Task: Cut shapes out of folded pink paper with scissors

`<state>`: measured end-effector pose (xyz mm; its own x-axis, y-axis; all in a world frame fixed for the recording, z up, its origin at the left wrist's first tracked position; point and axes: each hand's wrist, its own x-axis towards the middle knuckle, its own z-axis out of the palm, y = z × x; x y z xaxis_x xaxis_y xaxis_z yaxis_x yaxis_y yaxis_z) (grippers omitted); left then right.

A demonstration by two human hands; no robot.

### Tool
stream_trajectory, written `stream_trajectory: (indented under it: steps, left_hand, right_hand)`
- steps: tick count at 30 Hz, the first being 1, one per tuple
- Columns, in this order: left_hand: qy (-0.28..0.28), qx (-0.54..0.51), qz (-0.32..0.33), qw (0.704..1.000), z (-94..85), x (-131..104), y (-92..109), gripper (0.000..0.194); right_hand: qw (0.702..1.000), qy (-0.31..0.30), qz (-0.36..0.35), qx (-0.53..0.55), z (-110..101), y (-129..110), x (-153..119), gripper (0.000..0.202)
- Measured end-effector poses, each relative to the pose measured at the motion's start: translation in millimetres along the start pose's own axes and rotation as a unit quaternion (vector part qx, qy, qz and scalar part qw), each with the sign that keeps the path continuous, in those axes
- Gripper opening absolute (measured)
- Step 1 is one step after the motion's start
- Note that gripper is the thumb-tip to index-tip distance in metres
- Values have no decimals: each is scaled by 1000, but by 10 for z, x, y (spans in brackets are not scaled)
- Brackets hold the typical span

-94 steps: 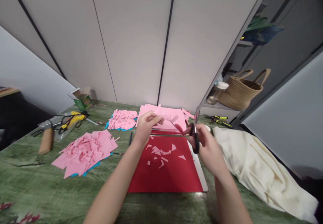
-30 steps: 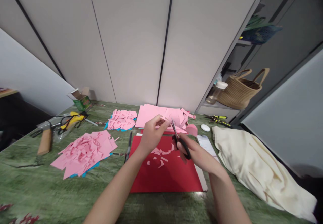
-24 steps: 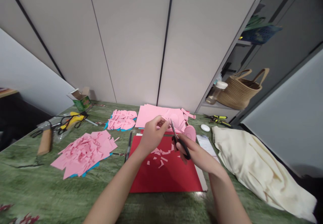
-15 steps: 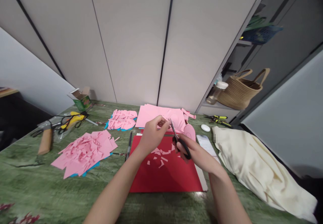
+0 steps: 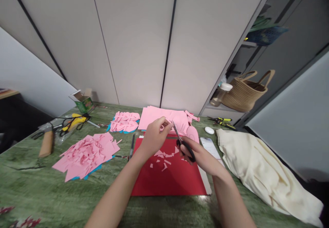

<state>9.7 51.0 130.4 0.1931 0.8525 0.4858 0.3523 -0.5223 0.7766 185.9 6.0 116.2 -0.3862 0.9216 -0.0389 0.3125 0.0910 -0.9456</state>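
Observation:
My right hand [image 5: 194, 149] is closed round the black handles of a pair of scissors [image 5: 189, 150], whose blades point up and to the left. My left hand [image 5: 156, 132] pinches a small piece of pink paper [image 5: 168, 120] right beside the blade tips; the fingers hide most of it. Below both hands lies a red board [image 5: 168, 181], with several small pink scraps [image 5: 164, 161] scattered over it. Behind the hands are pink paper sheets [image 5: 150, 116] and a rounded pink cut-out [image 5: 192, 133].
A heap of pink scraps [image 5: 87, 152] lies at left, with stacked pink cut-outs [image 5: 125, 121] farther back. On the right are a phone [image 5: 209, 146], a white mouse-like object [image 5: 209, 130], yellow-and-black pliers [image 5: 223, 121] and cream cloth [image 5: 262, 169]. A yellow tool [image 5: 75, 121] sits at far left.
Both hands stay nearly in place. The scissors and my right hand have shifted very slightly; the scraps on the red board look the same.

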Motion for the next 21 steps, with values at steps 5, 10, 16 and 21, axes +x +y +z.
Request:
stream_trajectory:
  steps: [5, 10, 16, 21]
  left_hand:
    - [-10, -3, 3, 1000, -10, 1, -9, 21]
    - [-17, -9, 4, 1000, -16, 14, -31, 20]
    - [-25, -8, 0, 1000, -27, 15, -37, 19]
    - [-31, 2, -8, 999, -32, 12, -12, 20]
  right_hand:
    - [1000, -12, 12, -12, -6, -8, 1, 28]
    - [1000, -8, 9, -28, 1, -40, -6, 29]
    - [999, -8, 8, -35, -1, -38, -1, 32]
    - [1000, -13, 5, -21, -4, -1, 3, 33]
